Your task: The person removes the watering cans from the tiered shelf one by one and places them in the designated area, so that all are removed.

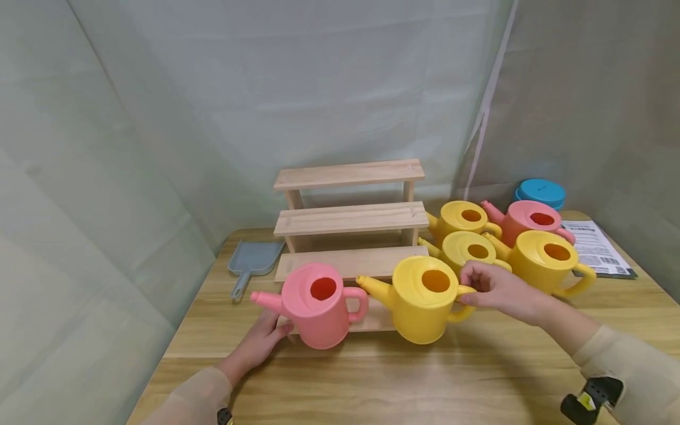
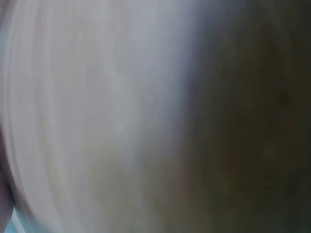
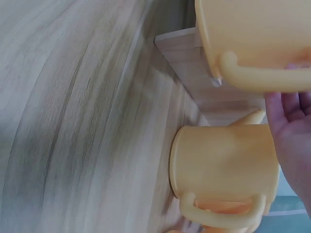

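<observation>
My right hand grips the handle of a yellow watering can at the right end of the wooden stand's lowest step. In the right wrist view, the fingers pass behind that handle. Beside it, a pink watering can stands upright at the lowest step's left end, spout to the left. My left hand holds the left front corner of the tiered wooden stand, thumb along the edge; its other fingers are partly hidden beneath the pink spout. Blurred wood fills most of the left wrist view.
Several more watering cans, yellow and pink, cluster right of the stand. Behind them are a blue round-lidded container and a printed sheet. A grey dustpan lies to the left. Pale fabric hangs behind the table.
</observation>
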### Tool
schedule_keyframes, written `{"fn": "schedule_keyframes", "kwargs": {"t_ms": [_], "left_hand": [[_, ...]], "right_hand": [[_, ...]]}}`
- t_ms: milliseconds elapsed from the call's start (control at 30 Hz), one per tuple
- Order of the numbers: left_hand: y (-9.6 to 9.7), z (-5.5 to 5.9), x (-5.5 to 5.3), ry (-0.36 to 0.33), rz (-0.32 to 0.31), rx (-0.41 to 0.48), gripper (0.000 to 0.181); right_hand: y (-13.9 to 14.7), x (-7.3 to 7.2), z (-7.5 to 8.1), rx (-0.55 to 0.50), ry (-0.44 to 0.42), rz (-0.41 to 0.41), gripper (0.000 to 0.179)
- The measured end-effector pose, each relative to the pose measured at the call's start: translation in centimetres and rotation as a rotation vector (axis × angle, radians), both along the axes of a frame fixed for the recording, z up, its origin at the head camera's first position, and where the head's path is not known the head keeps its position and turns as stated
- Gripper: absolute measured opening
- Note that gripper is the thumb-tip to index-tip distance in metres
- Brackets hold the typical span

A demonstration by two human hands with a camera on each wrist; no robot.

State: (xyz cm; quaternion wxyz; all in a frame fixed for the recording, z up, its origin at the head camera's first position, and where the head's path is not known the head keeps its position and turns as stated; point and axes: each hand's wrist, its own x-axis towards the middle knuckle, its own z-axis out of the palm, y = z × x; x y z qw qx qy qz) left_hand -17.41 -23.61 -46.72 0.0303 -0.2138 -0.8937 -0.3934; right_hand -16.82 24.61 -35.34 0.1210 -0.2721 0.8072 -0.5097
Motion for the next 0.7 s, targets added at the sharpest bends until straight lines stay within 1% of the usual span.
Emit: {"fn": "schedule_keyframes", "kwargs": {"t_ms": [133, 200, 367, 433, 567, 700], "left_hand": [[0.0, -0.1, -0.1, 0.020, -0.004, 0.001, 0.053], [0.0, -0.2, -0.1, 0.026, -0.010, 0.003, 0.053], [-0.1, -0.5, -0.2, 0.040, -0.020, 0.004, 0.052], [-0.1, -0.6, -0.3, 0.044, -0.019, 0.003, 0.051], [-0.2, -0.6, -0.3, 0.050, -0.019, 0.005, 0.050], [-0.2, -0.6, -0.4, 0.046, -0.025, 0.007, 0.051]], "right_hand": [[0.2, 0.3, 0.2, 0.036, 0.051, -0.051, 0.019], [0.2, 0.4, 0.3, 0.050, 0.059, -0.066, 0.020], [0.3, 0.5, 0.6, 0.118, 0.075, -0.069, 0.021], [0.4, 0.6, 0.7, 0.156, 0.094, -0.076, 0.020], [0.7, 0.8, 1.0, 0.219, 0.127, -0.124, 0.021], [1.2, 1.0, 1.1, 0.235, 0.129, -0.174, 0.023]]}}
